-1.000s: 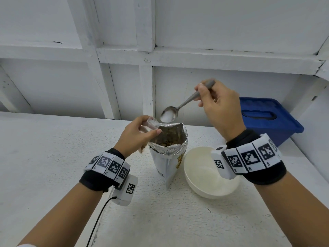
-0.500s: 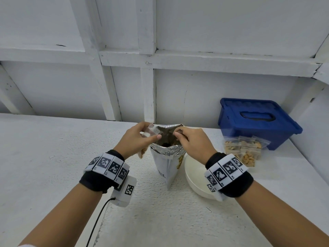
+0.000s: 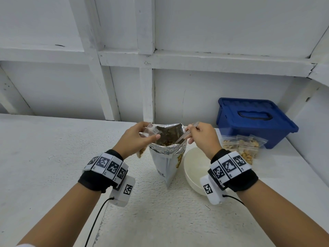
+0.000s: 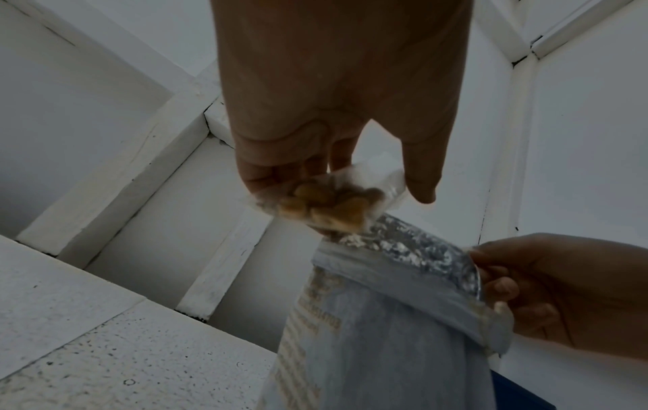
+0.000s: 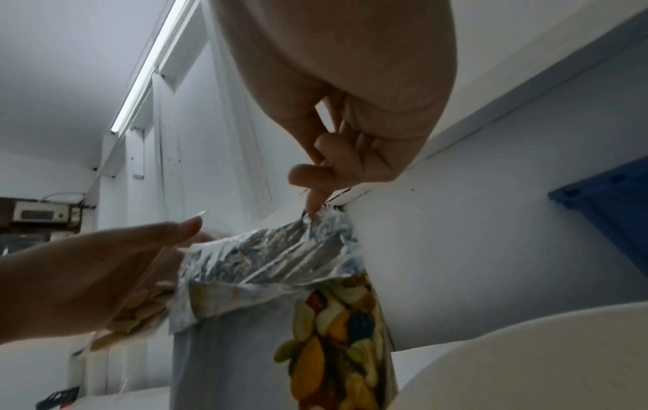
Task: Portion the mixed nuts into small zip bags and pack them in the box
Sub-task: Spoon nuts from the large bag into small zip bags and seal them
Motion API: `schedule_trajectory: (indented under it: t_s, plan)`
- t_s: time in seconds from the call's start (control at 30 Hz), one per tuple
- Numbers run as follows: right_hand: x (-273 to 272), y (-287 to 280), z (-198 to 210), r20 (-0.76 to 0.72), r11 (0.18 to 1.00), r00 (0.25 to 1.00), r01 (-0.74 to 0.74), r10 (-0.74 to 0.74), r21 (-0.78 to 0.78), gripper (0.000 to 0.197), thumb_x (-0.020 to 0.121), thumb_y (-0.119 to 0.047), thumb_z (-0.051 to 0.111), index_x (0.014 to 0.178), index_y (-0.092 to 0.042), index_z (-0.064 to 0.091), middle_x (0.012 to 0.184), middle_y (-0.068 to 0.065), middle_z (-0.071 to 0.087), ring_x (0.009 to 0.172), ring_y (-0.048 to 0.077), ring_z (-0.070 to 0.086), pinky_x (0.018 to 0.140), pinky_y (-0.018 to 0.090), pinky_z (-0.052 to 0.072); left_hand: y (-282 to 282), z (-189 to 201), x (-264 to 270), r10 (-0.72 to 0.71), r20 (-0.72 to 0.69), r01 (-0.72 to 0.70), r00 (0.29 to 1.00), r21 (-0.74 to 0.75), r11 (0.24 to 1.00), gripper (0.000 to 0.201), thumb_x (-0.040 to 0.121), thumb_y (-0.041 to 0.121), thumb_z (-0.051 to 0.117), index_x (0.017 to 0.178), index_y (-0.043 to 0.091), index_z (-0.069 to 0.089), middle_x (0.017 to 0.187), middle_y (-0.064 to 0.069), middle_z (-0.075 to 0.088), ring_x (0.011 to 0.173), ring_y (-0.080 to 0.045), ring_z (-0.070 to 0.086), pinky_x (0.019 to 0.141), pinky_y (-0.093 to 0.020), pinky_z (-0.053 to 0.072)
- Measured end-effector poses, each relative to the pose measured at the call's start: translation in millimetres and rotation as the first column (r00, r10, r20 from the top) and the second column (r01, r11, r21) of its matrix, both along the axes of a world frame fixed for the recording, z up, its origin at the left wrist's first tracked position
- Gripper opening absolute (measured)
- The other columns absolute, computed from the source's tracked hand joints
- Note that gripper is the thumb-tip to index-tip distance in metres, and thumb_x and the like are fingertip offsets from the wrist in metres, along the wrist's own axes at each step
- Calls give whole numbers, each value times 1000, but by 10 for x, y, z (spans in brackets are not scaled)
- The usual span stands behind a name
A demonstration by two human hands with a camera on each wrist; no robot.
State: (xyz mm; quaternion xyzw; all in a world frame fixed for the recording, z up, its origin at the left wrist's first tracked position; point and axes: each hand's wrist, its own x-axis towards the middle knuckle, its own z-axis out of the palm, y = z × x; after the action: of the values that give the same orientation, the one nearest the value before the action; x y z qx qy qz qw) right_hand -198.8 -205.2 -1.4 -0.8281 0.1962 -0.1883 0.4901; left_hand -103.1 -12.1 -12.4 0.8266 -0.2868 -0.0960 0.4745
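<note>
Overhead, the left hand (image 3: 138, 138) pinches a small zip bag (image 3: 148, 131) at the mouth of the foil pouch (image 3: 167, 157), which stands mid-tabletop (image 3: 53, 157). The right hand (image 3: 201, 138) grips a spoon (image 3: 185, 135) dipped into the pouch. A bowl (image 3: 194, 168) sits just right of the pouch; filled bags (image 3: 240, 147) lie before the blue box (image 3: 252, 120) at the right back corner.

Left wrist: fingers (image 4: 424, 177) clasp the zip bag (image 4: 333, 199), nuts inside.

Right wrist: curled fingers (image 5: 315, 172) reach the pouch (image 5: 280, 291) rim; the spoon is hidden.
</note>
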Motion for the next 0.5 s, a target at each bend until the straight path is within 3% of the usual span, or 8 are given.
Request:
schedule_trajectory:
  t_s: [0.1,0.13,0.23,0.33,0.47,0.5]
  plan:
    - [-17,-76,2,7,987,997,80,-82,138,28,97,-17,43,74,-17,59,66,4,65,52,8,55,45,14,36,-2,34,-16,-9,13,9,1000,25,1000,38,81,37,66,113,22,51,96,7,61,75,-26,66,62,-35,55]
    - [-24,-94,5,8,979,995,97,-100,181,27,97,-17,43,75,-16,60,67,5,66,53,9,55,45,17,35,-1,45,-18,-13,15,12,1000,31,999,39,82,36,66,114,20,51,95,9,61,77,-26,66,63,-35,55]
    - [-60,-127,22,19,954,991,123,-134,273,25,97,-17,44,78,-14,60,68,4,66,51,8,55,42,17,36,7,74,-17,-22,23,21,999,40,999,41,82,36,65,116,17,52,85,11,60,60,-14,62,54,-26,50]
    - [-83,-164,36,34,938,986,146,-165,314,24,97,-17,44,79,-14,60,69,3,65,51,6,54,41,14,36,19,104,4,-15,74,9,997,83,997,42,81,39,66,116,20,53,93,13,59,78,-23,63,56,-19,48]
    - [-100,-237,99,63,933,979,166,-195,319,23,96,-16,44,79,-14,59,68,3,66,45,2,53,39,13,35,25,157,16,-35,143,8,989,183,983,59,78,44,67,127,17,49,90,16,52,82,-15,58,58,-32,50]
    - [-102,-258,127,71,932,977,169,-202,320,23,96,-16,45,78,-14,59,68,3,65,45,2,53,39,13,36,21,171,18,-49,162,14,986,207,978,60,78,43,68,128,16,49,90,17,51,80,-12,56,56,-30,50]
